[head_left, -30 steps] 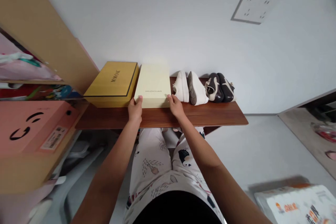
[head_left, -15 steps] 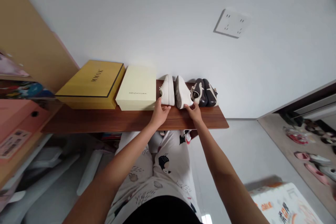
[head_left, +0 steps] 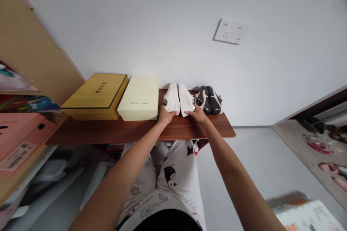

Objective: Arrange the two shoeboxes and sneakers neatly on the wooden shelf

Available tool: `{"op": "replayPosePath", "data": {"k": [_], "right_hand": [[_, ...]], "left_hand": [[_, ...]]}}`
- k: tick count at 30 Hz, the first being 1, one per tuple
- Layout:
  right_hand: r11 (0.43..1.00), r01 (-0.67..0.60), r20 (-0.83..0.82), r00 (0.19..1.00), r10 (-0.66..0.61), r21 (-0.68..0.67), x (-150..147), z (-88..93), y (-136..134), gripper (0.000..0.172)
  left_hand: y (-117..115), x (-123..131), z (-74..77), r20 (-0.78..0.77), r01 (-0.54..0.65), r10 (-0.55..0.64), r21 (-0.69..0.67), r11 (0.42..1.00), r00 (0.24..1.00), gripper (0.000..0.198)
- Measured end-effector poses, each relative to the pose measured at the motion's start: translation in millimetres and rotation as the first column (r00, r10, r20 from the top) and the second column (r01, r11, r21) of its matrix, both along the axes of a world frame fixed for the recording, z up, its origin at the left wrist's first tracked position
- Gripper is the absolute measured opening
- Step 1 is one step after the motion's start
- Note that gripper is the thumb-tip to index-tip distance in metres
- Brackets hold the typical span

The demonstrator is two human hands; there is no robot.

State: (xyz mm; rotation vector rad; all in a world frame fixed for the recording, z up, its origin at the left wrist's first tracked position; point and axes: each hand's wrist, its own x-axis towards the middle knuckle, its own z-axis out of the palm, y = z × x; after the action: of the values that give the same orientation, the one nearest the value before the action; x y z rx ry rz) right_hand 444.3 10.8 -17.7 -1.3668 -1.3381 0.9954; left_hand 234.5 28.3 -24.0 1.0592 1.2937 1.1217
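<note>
Two white sneakers stand side by side on a narrow brown wooden shelf [head_left: 108,131], their sides nearly touching. My left hand [head_left: 166,116] is closed around the near end of the left white sneaker [head_left: 171,96], with the thumb along its near edge. On the right white sneaker [head_left: 185,96], my right hand [head_left: 198,114] grips the near end, thumb in front and fingers on the outer side. A pair of dark brown sneakers [head_left: 208,101] with cream stripes sits just right of that hand.
Left of the sneakers lie a cream shoebox [head_left: 139,97] and a yellow shoebox [head_left: 97,94]. A pink box [head_left: 21,140] is at the far left. Behind the shelf is a white wall with a socket plate [head_left: 230,31]. A white printed package [head_left: 306,216] lies on the floor, lower right.
The right white sneaker, tilted with its sole showing before, is now upright and closer to the left one. Both hands stay on the sneakers. The camera view has shifted slightly.
</note>
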Motion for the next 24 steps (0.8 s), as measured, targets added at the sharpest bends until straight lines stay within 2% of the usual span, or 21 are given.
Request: {"op": "replayPosePath", "data": {"k": [2,5,10,14,16,18,20,22,24], "right_hand": [[0.999,-0.035,0.094,0.995,0.034,0.017,9,10.9,1,0.06],[1.0,0.007,0.351,0.936,-0.009,0.009,19,24.5,-2,0.056],[1.0,-0.006,0.69,0.724,-0.009,0.02,13,37.0,-7,0.048],[0.999,-0.013,0.851,0.524,0.038,-0.037,-3,43.9,-5,0.052],[0.997,-0.015,0.897,0.436,0.073,-0.074,-11,47.4,-2,0.053],[0.994,-0.016,0.925,0.364,0.108,-0.11,-17,50.5,1,0.053],[0.99,-0.019,0.941,0.309,0.138,-0.139,-21,52.9,4,0.052],[0.988,-0.027,0.95,0.272,0.155,-0.153,-25,54.6,6,0.052],[0.987,-0.037,0.955,0.248,0.163,-0.159,-27,55.7,8,0.051]], "left_hand": [[0,3,7.3,-0.151,-0.005,0.016,0.073,0.997,0.988,0.066],[2,9,18.2,-0.278,0.067,-0.02,0.162,0.985,0.96,0.059],[5,10,30.1,-0.485,0.228,-0.104,0.205,0.952,0.869,0.052],[2,12,38.3,-0.624,0.283,-0.055,0.273,0.919,0.78,0.041],[0,15,44.6,-0.76,0.329,-0.043,0.229,0.916,0.649,0.037],[-2,18,51.6,-0.902,0.39,-0.052,0.132,0.911,0.428,0.037],[-2,20,57.6,-0.974,0.428,-0.042,0.059,0.902,0.223,0.038],[-3,20,61.2,-0.993,0.444,-0.015,0.037,0.895,0.113,0.038],[-3,20,62.4,-0.998,0.445,0.005,0.035,0.895,0.067,0.038]]}}
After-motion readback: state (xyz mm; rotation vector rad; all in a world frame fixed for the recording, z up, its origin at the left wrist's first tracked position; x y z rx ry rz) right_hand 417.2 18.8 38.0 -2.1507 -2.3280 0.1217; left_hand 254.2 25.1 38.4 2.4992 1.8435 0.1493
